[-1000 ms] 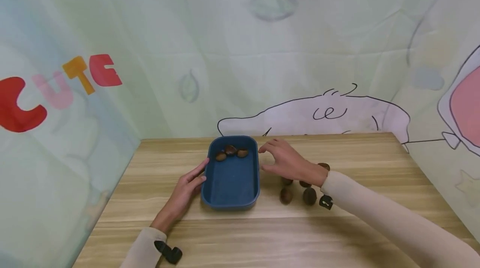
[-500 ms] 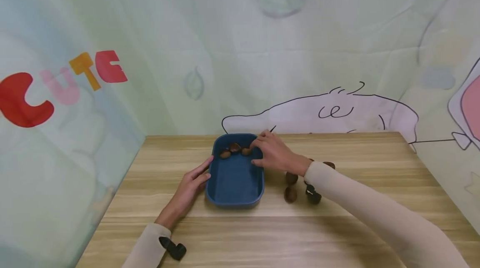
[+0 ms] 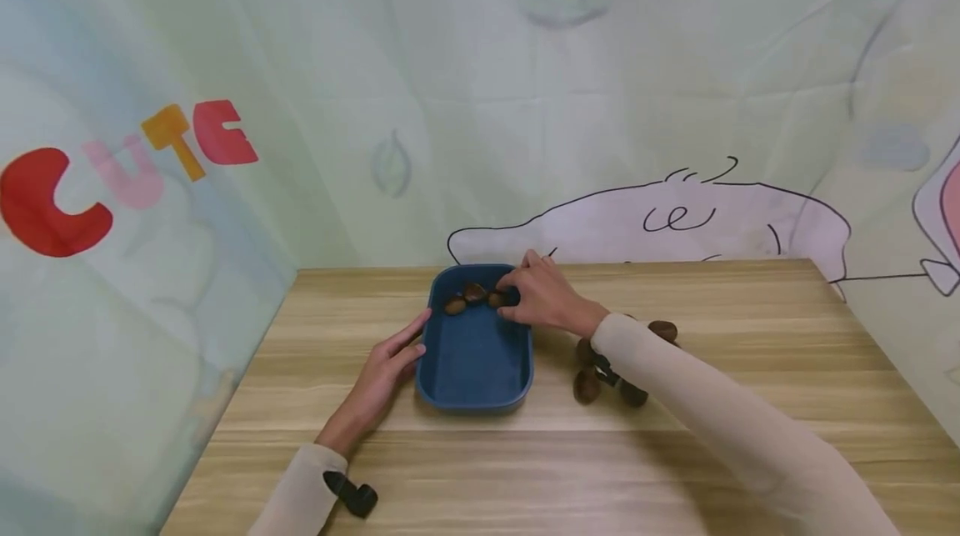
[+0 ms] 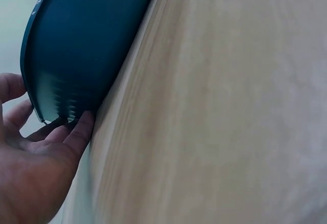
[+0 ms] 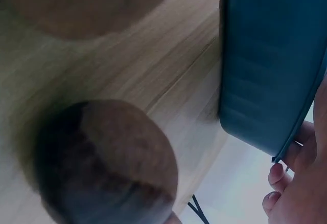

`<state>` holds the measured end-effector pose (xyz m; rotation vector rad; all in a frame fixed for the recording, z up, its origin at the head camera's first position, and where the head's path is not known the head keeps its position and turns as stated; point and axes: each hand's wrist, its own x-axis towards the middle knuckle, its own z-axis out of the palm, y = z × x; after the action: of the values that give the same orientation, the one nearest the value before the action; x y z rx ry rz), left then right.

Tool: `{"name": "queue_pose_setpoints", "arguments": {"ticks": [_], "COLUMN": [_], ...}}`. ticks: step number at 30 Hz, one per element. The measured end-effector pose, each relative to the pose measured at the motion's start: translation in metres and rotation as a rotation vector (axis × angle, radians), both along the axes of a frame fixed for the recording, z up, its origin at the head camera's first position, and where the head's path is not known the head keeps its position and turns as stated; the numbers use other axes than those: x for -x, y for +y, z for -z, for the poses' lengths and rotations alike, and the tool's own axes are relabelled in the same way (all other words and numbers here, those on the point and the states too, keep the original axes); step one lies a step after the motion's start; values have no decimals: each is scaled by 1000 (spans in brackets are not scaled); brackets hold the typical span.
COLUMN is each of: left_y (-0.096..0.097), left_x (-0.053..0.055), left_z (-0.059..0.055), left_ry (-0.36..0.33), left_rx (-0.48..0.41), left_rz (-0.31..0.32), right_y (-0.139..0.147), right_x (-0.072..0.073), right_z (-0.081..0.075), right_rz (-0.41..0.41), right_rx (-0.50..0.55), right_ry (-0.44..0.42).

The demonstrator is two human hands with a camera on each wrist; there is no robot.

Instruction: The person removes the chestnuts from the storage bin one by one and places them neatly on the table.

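In the head view a dark blue rectangular box (image 3: pixel 474 365) stands on the table with three brown chestnuts inside near its far end: one at left (image 3: pixel 455 305), one in the middle (image 3: pixel 474 293), one at right (image 3: pixel 497 298). My right hand (image 3: pixel 546 296) reaches over the right rim, thumb and index finger round the right-hand chestnut. Its fingertips are hidden from the right wrist view. My left hand (image 3: pixel 382 369) touches the box's left side with extended fingers (image 4: pixel 82 132).
Right of the box several more chestnuts lie on the wooden table (image 3: pixel 360 294), such as one in front (image 3: pixel 587 386) and one behind (image 3: pixel 663 330); the right sleeve (image 3: pixel 697 386) partly covers the group. A printed curtain (image 3: pixel 375 61) hangs behind the table.
My right hand has moved left from outside the box, over its right rim, and its thumb and index finger have closed round the right-hand chestnut. The left hand stays against the box.
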<state>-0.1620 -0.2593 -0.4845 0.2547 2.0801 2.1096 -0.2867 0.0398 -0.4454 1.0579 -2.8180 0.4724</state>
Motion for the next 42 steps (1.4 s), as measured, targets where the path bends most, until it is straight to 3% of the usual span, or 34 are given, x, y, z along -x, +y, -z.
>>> {"name": "queue_pose_setpoints", "arguments": {"ticks": [10, 17, 23, 32, 42], "left_y": [-2, 0, 2, 3, 2], "left_x": [-5, -5, -4, -1, 1], "left_z": [1, 3, 3, 0, -1], "left_ry": [9, 12, 16, 19, 10], "left_rx": [-17, -11, -4, 2, 10], "left_rz": [-25, -10, -2, 7, -2], "right_y": [-13, -23, -25, -16, 5], "right_x": [-13, -16, -17, -30, -53], "right_z": [-3, -6, -5, -11, -25], "right_rz": [-96, -57, -77, -69, -74], "right_rx": [-26, -80, -102, 21, 123], "right_ry": [46, 58, 53, -69, -143]}}
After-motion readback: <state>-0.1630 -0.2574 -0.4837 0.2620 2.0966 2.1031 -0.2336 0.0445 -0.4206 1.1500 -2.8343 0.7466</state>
